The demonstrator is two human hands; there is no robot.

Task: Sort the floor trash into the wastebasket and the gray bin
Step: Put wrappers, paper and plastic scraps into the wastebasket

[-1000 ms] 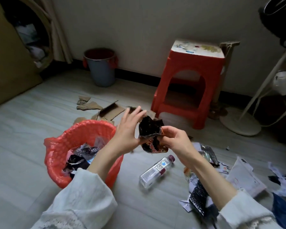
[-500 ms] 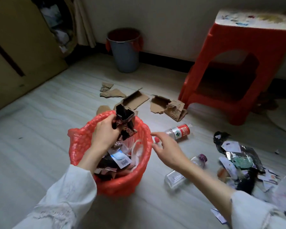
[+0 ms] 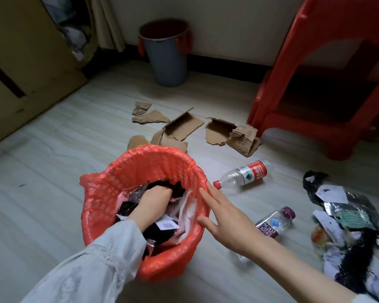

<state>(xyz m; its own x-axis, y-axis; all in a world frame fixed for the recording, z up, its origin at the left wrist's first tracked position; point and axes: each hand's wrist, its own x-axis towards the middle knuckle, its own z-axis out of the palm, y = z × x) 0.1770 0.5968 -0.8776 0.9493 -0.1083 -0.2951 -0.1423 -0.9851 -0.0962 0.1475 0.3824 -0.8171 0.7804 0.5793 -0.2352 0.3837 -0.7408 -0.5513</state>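
Two hands are at work near the middle of the frame. Your left hand (image 3: 154, 201) is plunged into the wastebasket (image 3: 140, 169), a round basket lined with a crinkly orange-red plastic bag, and its fingers are curled down into a dark crumpled wrapper (image 3: 175, 186) lying on top of the glossy foil and paper scraps inside. Your right hand (image 3: 227, 224) hovers just right of the basket rim with fingers straight and spread, holding nothing; whether it touches the liner you cannot tell. Right of it, on the pale, wood-grained floor (image 3: 53, 182), lies a clear plastic bottle with a red label (image 3: 243, 174) and a red cap, on its side, and lower right a smaller clear bottle with a purple cap (image 3: 276, 221). At the right edge sits a heap of torn paper, silvery foil and black plastic (image 3: 346, 224). Above the basket, ragged brown cardboard pieces (image 3: 184, 125) lie flat. At upper centre the gray bin (image 3: 166, 53), tapered and smooth, stands against the wall; a red plastic stool (image 3: 315, 73) fills the upper right.
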